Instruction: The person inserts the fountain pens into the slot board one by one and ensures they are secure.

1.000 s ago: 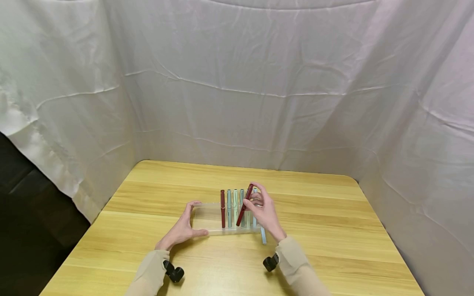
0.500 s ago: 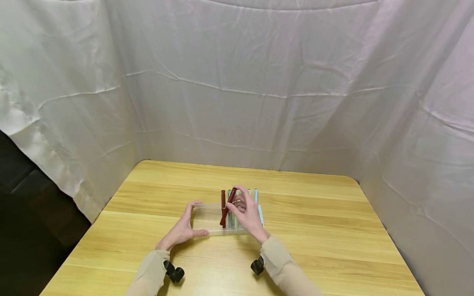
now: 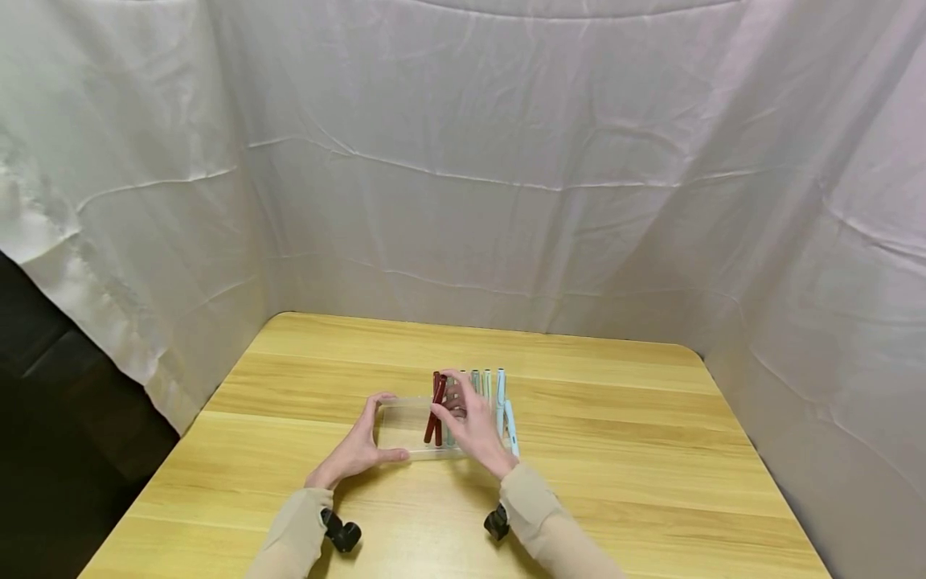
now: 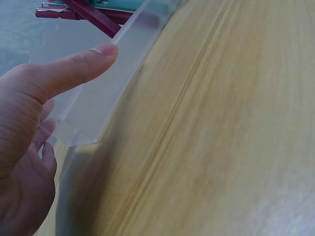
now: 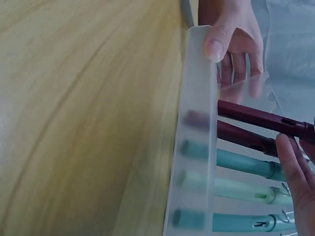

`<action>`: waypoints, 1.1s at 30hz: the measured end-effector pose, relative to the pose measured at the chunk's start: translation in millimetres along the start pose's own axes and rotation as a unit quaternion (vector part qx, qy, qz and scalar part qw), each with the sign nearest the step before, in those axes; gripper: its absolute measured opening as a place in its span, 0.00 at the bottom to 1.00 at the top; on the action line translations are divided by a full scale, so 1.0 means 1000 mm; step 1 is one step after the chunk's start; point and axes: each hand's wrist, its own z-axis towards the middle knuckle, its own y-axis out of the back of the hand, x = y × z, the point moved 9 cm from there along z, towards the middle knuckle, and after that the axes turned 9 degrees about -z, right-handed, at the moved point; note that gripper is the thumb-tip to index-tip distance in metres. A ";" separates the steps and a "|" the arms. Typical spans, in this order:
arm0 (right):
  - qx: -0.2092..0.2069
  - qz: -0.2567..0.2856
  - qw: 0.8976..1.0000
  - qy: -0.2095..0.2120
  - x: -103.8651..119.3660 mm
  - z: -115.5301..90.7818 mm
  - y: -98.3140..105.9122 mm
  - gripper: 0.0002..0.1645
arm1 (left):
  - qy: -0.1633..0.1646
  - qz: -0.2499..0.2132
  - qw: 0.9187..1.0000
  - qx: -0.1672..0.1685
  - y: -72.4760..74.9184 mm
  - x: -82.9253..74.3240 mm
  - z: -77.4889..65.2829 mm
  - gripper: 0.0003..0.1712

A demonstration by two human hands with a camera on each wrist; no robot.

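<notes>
A clear plastic pen tray [image 3: 403, 426] lies on the table. My left hand [image 3: 354, 447] grips its left end, thumb on the front wall [image 4: 110, 93] and fingers at the far side. Between thumb and fingers, my right hand [image 3: 472, 420] pinches a dark red pen [image 5: 258, 118]. That pen slants just above the tray, beside and partly across a second dark red pen [image 5: 238, 134] lying in it. To the right in the row come a teal pen [image 5: 241, 160], a mint green pen [image 5: 241, 188] and another teal pen [image 5: 238, 222]. My right hand partly covers the row in the head view.
A light blue pen [image 3: 501, 386] is at the row's right end. Another light blue pen [image 3: 512, 430] lies tilted by the tray's right end. Pale curtains [image 3: 470, 201] stand behind and beside the wooden table [image 3: 615, 450].
My right hand has carried the held dark red pen leftward over the row to beside the other dark red pen. The left hand and tray stay in place.
</notes>
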 end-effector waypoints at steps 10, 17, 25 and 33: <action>0.009 -0.090 0.995 0.042 0.008 -0.001 -0.007 0.30 | -0.006 0.001 1.000 0.001 0.000 -0.002 0.000 0.59; 0.023 -0.093 0.994 0.043 0.007 -0.002 -0.010 0.28 | -0.001 0.007 1.000 0.002 -0.001 0.000 0.000 0.59; 0.031 -0.096 0.994 0.033 0.004 0.000 -0.012 0.26 | 0.003 0.007 1.000 0.004 -0.001 0.001 0.000 0.60; 0.043 -0.133 0.990 0.034 0.007 0.004 -0.017 0.26 | 0.005 0.000 1.000 0.003 -0.001 0.000 0.000 0.57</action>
